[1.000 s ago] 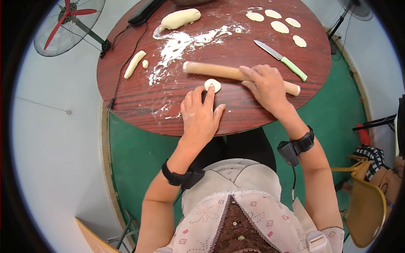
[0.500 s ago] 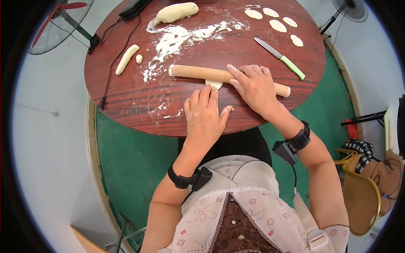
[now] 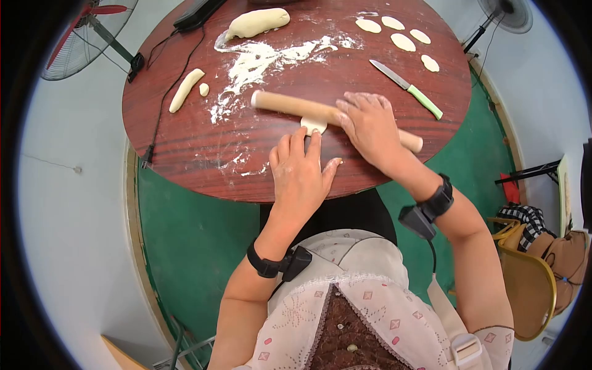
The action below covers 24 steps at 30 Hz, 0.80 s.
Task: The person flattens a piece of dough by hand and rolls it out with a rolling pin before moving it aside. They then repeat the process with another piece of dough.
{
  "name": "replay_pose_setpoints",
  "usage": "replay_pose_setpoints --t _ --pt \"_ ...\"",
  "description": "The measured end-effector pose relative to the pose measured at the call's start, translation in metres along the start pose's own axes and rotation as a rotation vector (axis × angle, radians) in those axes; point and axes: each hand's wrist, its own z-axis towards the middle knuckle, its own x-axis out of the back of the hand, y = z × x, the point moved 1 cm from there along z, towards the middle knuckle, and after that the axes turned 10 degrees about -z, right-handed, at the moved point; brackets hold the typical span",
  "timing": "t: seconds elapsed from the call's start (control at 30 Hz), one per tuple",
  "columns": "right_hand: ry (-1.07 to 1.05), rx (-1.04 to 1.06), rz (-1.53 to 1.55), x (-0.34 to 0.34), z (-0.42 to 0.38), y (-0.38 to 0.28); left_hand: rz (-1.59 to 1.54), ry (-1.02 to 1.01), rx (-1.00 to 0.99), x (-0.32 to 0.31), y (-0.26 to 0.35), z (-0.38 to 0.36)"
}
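Right grip (image 3: 372, 128): one roller (image 3: 283, 104) | left (image 3: 301, 176): one disc (image 3: 316, 125) | far discs (image 3: 403, 42): apparently five

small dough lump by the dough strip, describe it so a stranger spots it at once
On the round red-brown table, find the flour; left of it, a long dough strip lies near a black cord. The small dough lump sits just right of the strip. It is short and rounded, unlike the long strip or the flat discs.

My wrists wear black straps (image 3: 266, 265) with boxy black modules; my pale patterned top (image 3: 364, 302) shows brown lace at bottom centre.
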Motion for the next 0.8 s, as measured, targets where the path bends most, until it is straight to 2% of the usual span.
replay_pose_setpoints --t 0.07,0.2,0.3,0.33,0.43,0.47,0.5,0.57,0.67,0.7,0.8 --pt "0.028 0.042 0.054 0.007 -0.013 -0.010 -0.009 0.018 0.009 0.000 0.001 0.000" --pt "0.138 0.104 -0.078 0.005 -0.012 -0.008 -0.009 0.031 0.026 -0.003 0.000 -0.002" --pt "-0.128 0.023 -0.057 0.005 -0.002 -0.003 0.004 0.032 -0.012 -0.004 -0.004 -0.001" --pt "-0.049 0.055 -0.015 0.000 -0.002 0.000 0.004 0.034 -0.025 -0.003 -0.006 0.001" --pt "-0.070 0.019 0.110 -0.002 0.006 0.014 0.011 -0.074 -0.042 0.005 -0.015 0.011" --pt "-0.161 -0.045 0.128 0.001 0.012 0.018 0.042 -0.148 -0.035 0.012 -0.018 0.015" --pt "-0.129 -0.043 0.153 0.007 0.013 0.020 0.038 -0.210 -0.096 0.020 -0.025 0.019" --pt "-0.064 -0.034 0.207 0.014 0.014 0.023 0.093 -0.174 -0.278 0.028 -0.036 0.025" --pt "-0.059 0.066 0.220 0.015 0.007 0.010 0.049 -0.153 -0.182 0.028 -0.019 0.024" --pt "-0.073 0.088 0.205 0.013 0.007 0.009 0.046 -0.087 -0.221 0.021 -0.010 0.017" --pt "-0.147 0.173 0.147 0.001 0.007 0.012 0.010 0.004 -0.155 -0.002 0.005 0.006"
